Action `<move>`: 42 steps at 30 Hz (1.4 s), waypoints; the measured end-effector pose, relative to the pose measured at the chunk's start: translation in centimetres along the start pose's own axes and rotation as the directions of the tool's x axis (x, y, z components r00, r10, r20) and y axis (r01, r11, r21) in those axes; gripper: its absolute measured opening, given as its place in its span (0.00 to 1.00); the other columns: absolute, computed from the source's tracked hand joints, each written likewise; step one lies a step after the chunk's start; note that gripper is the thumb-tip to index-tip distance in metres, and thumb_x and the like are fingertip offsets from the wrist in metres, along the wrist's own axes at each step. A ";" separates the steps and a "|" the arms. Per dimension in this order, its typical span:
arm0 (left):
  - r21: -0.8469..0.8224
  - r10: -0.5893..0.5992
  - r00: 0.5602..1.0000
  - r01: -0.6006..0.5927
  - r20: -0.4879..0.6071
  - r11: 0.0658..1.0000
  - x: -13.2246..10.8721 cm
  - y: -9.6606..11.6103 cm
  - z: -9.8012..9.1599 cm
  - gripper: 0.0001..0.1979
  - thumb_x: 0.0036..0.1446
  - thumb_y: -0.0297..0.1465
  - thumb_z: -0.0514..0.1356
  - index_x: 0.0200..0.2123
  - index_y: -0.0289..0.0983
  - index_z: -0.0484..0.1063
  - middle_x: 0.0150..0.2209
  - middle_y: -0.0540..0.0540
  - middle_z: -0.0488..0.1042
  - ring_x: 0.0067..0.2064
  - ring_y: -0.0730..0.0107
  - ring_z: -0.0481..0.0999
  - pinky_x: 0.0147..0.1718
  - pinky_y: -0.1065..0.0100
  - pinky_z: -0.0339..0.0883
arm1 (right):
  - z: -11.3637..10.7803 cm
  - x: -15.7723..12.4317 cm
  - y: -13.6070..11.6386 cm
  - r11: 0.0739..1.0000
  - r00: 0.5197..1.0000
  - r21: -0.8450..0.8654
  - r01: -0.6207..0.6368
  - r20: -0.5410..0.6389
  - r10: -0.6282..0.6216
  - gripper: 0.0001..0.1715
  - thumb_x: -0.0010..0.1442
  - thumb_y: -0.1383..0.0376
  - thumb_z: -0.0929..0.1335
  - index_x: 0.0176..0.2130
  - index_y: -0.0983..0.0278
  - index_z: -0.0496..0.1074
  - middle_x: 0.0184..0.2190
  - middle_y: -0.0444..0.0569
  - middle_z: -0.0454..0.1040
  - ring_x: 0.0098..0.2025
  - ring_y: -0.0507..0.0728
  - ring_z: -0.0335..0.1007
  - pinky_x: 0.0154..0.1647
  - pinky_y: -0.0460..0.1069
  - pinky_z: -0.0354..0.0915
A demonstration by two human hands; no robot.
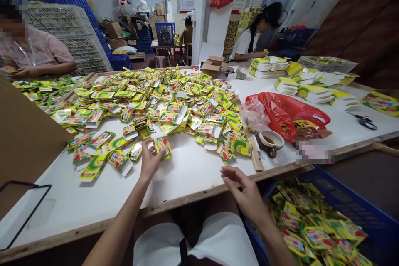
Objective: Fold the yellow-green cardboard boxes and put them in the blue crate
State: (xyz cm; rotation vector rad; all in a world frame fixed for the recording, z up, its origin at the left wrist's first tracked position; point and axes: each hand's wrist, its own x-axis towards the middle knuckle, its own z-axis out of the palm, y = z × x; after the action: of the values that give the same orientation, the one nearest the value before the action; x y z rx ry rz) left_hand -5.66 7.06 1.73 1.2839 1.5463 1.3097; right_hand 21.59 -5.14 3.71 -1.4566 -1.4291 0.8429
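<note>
Between the fingers and thumb of my left hand (151, 158) is a small yellow-green printed box (163, 147), held just above the white tabletop (187, 166). A wide heap of similar small boxes (174, 108) covers the table ahead, several with white end flaps sticking out. More of them lie loose to the left of my left hand. My right hand (241, 189) hovers near the table's front edge with its fingers apart and nothing in it. Below it on the right, a blue crate (339, 191) contains many yellow-green packets (314, 228).
A wooden strip (252, 149) bounds the heap on the right. Beyond it are a cup (271, 139) of brown liquid, a red plastic bag (280, 110), scissors (363, 120) and stacked flat cartons (314, 91). Cardboard (28, 133) stands at left. Other people sit around the table.
</note>
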 end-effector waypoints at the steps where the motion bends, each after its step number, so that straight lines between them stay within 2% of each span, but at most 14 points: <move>1: -0.117 -0.005 0.993 0.019 0.118 0.993 -1.9 0.2 0.2 0.27 0.49 0.36 0.62 0.49 0.41 0.52 0.37 0.46 0.74 0.35 0.65 0.78 0.31 0.65 0.71 | 1.8 0.4 -0.2 0.998 1.000 0.064 0.015 0.023 -0.017 0.14 0.60 0.60 0.65 0.45 0.61 0.69 0.45 0.54 0.74 0.45 0.60 0.73 0.48 0.55 0.68; 3: -0.241 -0.004 0.950 0.083 0.313 0.967 -5.7 0.6 0.6 0.26 0.51 0.35 0.61 0.49 0.43 0.50 0.36 0.48 0.74 0.34 0.66 0.77 0.31 0.66 0.72 | 4.7 1.1 -0.3 0.984 0.996 0.176 0.034 0.072 -0.048 0.14 0.60 0.62 0.65 0.47 0.60 0.67 0.47 0.53 0.73 0.47 0.59 0.71 0.47 0.54 0.68; 4: -0.256 0.003 0.929 0.099 0.371 0.962 -7.4 0.8 0.9 0.25 0.52 0.34 0.60 0.49 0.43 0.50 0.37 0.47 0.74 0.35 0.67 0.77 0.32 0.65 0.72 | 5.9 1.4 -0.2 0.972 0.994 0.233 0.038 0.090 -0.060 0.15 0.59 0.63 0.66 0.47 0.60 0.66 0.47 0.52 0.72 0.48 0.59 0.71 0.47 0.53 0.68; 7: -0.266 0.033 0.906 0.089 0.422 0.960 -10.4 1.3 2.0 0.23 0.55 0.31 0.58 0.51 0.44 0.49 0.42 0.45 0.73 0.40 0.67 0.77 0.39 0.64 0.71 | 8.1 2.1 0.3 0.928 0.992 0.370 0.038 0.096 -0.078 0.16 0.59 0.65 0.66 0.47 0.59 0.62 0.43 0.49 0.74 0.44 0.57 0.73 0.45 0.52 0.69; 11: -0.276 0.058 0.895 0.074 0.441 0.958 -10.7 1.2 2.5 0.24 0.58 0.30 0.55 0.53 0.45 0.48 0.48 0.43 0.71 0.45 0.66 0.75 0.44 0.62 0.69 | 8.5 2.3 0.8 0.913 0.991 0.401 0.073 0.075 -0.112 0.15 0.58 0.67 0.66 0.46 0.59 0.63 0.37 0.46 0.76 0.41 0.56 0.74 0.43 0.50 0.69; 17: -0.263 0.047 0.840 0.116 0.541 0.958 -9.9 0.8 1.9 0.23 0.57 0.31 0.56 0.53 0.45 0.53 0.49 0.42 0.72 0.44 0.65 0.76 0.40 0.64 0.71 | 7.7 2.9 0.8 0.947 0.983 0.296 0.122 0.097 -0.157 0.12 0.58 0.67 0.67 0.44 0.60 0.69 0.36 0.46 0.76 0.40 0.56 0.74 0.42 0.49 0.68; 19: -0.233 0.045 0.874 0.079 0.483 0.969 -9.5 0.7 1.7 0.18 0.56 0.32 0.57 0.50 0.43 0.58 0.46 0.43 0.73 0.42 0.65 0.76 0.38 0.65 0.71 | 7.6 3.7 0.4 0.959 0.973 0.240 0.153 0.130 -0.188 0.09 0.59 0.66 0.66 0.42 0.61 0.71 0.35 0.46 0.76 0.39 0.55 0.73 0.41 0.49 0.68; 22: -0.156 0.087 0.952 -0.042 0.295 0.987 -8.9 0.5 1.8 0.09 0.57 0.33 0.56 0.41 0.38 0.68 0.42 0.43 0.74 0.44 0.64 0.75 0.43 0.64 0.69 | 8.1 4.9 -0.1 0.962 0.959 0.163 0.218 0.146 -0.242 0.05 0.60 0.65 0.65 0.35 0.62 0.72 0.32 0.46 0.75 0.36 0.55 0.72 0.40 0.49 0.67; 24: -0.148 0.119 0.971 -0.090 0.206 0.985 -8.6 0.4 2.0 0.07 0.57 0.33 0.56 0.37 0.37 0.69 0.40 0.43 0.75 0.44 0.64 0.75 0.46 0.63 0.67 | 8.6 5.4 -0.1 0.960 0.960 0.161 0.229 0.126 -0.250 0.06 0.59 0.65 0.66 0.32 0.62 0.72 0.31 0.47 0.74 0.36 0.55 0.71 0.39 0.49 0.67; 25: -0.170 0.123 0.975 -0.091 0.187 0.981 -8.5 0.3 2.1 0.08 0.57 0.33 0.57 0.39 0.37 0.69 0.40 0.44 0.75 0.44 0.64 0.75 0.46 0.63 0.67 | 8.9 5.5 0.0 0.959 0.965 0.185 0.216 0.112 -0.239 0.05 0.59 0.64 0.66 0.33 0.62 0.72 0.31 0.47 0.74 0.35 0.55 0.71 0.39 0.49 0.67; 28: -0.212 0.114 0.977 -0.074 0.182 0.975 -8.7 0.3 2.2 0.12 0.57 0.32 0.56 0.45 0.39 0.65 0.41 0.44 0.75 0.44 0.65 0.75 0.45 0.63 0.68 | 9.3 5.3 0.4 0.951 0.977 0.258 0.169 0.084 -0.196 0.07 0.59 0.64 0.66 0.39 0.62 0.71 0.32 0.46 0.75 0.35 0.55 0.72 0.39 0.49 0.68; 33: -0.055 0.148 0.963 -0.139 0.224 0.989 -9.2 0.9 1.6 0.08 0.57 0.33 0.57 0.37 0.37 0.73 0.41 0.43 0.76 0.45 0.63 0.74 0.47 0.63 0.67 | 8.9 4.7 -0.1 0.943 0.944 0.218 0.252 0.157 -0.289 0.06 0.58 0.64 0.68 0.35 0.62 0.74 0.35 0.49 0.76 0.39 0.56 0.72 0.41 0.50 0.68; 35: -0.038 0.140 0.967 -0.135 0.214 0.990 -9.2 1.1 1.5 0.08 0.56 0.34 0.58 0.37 0.37 0.73 0.40 0.43 0.76 0.44 0.63 0.75 0.46 0.63 0.67 | 8.8 4.6 -0.5 0.942 0.944 0.205 0.265 0.146 -0.297 0.05 0.57 0.64 0.69 0.35 0.62 0.75 0.35 0.50 0.76 0.40 0.57 0.72 0.41 0.50 0.68; 42: -0.060 0.084 0.986 -0.076 0.145 0.995 -8.3 1.3 2.1 0.09 0.54 0.36 0.59 0.33 0.36 0.74 0.32 0.46 0.77 0.36 0.66 0.75 0.37 0.68 0.68 | 9.2 5.4 -1.3 0.970 0.969 0.114 0.215 0.100 -0.227 0.06 0.58 0.64 0.67 0.33 0.63 0.73 0.27 0.45 0.74 0.29 0.53 0.70 0.33 0.47 0.67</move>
State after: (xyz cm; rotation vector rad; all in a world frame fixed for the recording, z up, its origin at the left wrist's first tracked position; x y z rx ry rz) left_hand -1.41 -0.48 1.99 1.3882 1.3608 1.2671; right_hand 13.14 1.30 2.24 -1.1630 -1.5761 0.8540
